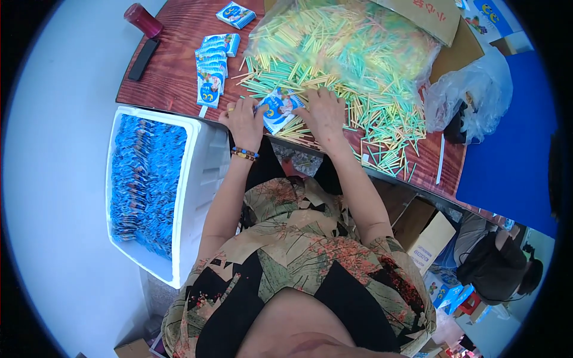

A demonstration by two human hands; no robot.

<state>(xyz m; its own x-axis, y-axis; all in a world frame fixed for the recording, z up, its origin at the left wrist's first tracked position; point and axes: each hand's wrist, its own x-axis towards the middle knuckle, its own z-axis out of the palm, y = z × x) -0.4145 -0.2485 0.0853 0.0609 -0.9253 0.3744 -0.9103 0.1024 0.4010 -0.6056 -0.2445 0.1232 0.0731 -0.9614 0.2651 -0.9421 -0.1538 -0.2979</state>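
A blue-and-white printed packet [278,111] lies between my hands near the table's front edge, over loose sticks. My left hand [243,124], with a beaded bracelet at the wrist, rests at the packet's left side. Its fingers are apart and bent down toward the tabletop, the thumb at the packet's edge. On the other side, my right hand [324,118] is spread over the sticks, its thumb touching the packet's right edge. Thin yellow, green and orange sticks [382,128] are heaped around it. What lies under my palms is hidden.
Overlapping packets [210,71] form a row at left, with another packet [236,15] behind. A white foam box [190,179] full of blue packets stands left of the table. A clear bag of sticks [352,42], a cardboard box [427,18] and a plastic bag [477,89] fill the right.
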